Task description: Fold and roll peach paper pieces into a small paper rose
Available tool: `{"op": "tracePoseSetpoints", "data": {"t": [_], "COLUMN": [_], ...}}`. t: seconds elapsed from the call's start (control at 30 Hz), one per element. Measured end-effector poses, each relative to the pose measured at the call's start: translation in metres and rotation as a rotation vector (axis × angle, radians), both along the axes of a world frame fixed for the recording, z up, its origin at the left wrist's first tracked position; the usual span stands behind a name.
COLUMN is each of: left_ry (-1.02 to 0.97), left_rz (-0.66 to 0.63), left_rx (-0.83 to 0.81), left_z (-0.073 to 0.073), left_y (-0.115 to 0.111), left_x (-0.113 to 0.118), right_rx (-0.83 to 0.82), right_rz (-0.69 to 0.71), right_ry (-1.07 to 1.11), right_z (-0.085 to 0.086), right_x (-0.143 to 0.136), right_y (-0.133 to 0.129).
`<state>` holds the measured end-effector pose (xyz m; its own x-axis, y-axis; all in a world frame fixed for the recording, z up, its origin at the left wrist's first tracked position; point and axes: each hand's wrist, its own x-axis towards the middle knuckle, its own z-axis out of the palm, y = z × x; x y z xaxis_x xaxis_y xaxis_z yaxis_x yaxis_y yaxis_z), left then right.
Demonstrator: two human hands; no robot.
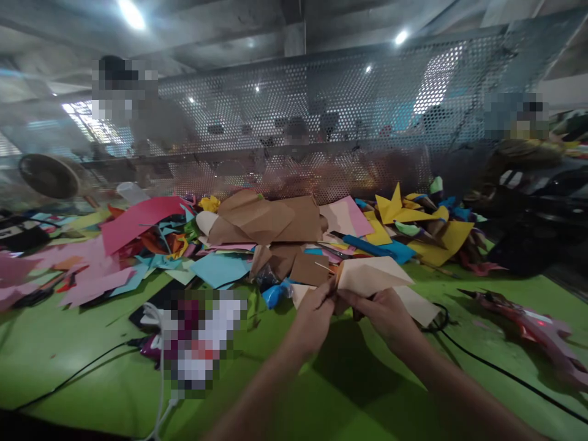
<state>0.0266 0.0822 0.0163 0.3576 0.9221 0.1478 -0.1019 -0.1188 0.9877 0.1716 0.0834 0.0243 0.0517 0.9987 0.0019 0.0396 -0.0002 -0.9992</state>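
Bare forearms [271,373] angle inward from the near edge of the green bench [92,392], bringing left hand [318,301] and right hand [379,311] close together above its surface, thumbs and fingers bent in a pinch.

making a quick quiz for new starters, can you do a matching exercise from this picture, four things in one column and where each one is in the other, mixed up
Things
1. Cream paper
2. Pink glue gun
3. Round fan
4. Yellow star shape

Places
A. At the far left, beyond the loose paper
B. Among the piled paper, right of centre
C. Between the left hand and the right hand
D. On the right side of the green table

Pairs: 1-C, 2-D, 3-A, 4-B
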Motion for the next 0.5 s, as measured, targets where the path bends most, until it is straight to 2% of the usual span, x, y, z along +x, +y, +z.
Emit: {"op": "tracePoseSetpoints", "data": {"t": [0.17,0.23,0.37,0.5], "left_ry": [-0.165,-0.262,-0.373,-0.37], "left_rz": [-0.002,-0.041,-0.187,-0.181], "left_rx": [-0.229,-0.289,-0.305,-0.291], "left_z": [-0.0051,-0.0045,-0.0029,-0.0029], "left_y": [-0.0018,-0.0024,-0.0026,-0.0036], "left_x": [-0.0017,-0.0014,0.0011,0.0022], "right_rx": [0.006,0.022,0.038,0.036], "right_rz": [0.041,0.051,0.083,0.102], "right_ry": [0.064,0.074,0.107,0.143], "right_z": [0.0025,0.0024,0.0024,0.0036], "right_x": [-0.0008,-0.0007,-0.0005,-0.0014], "right_y": [-0.0013,-0.0017,-0.0031,-0.0048]}}
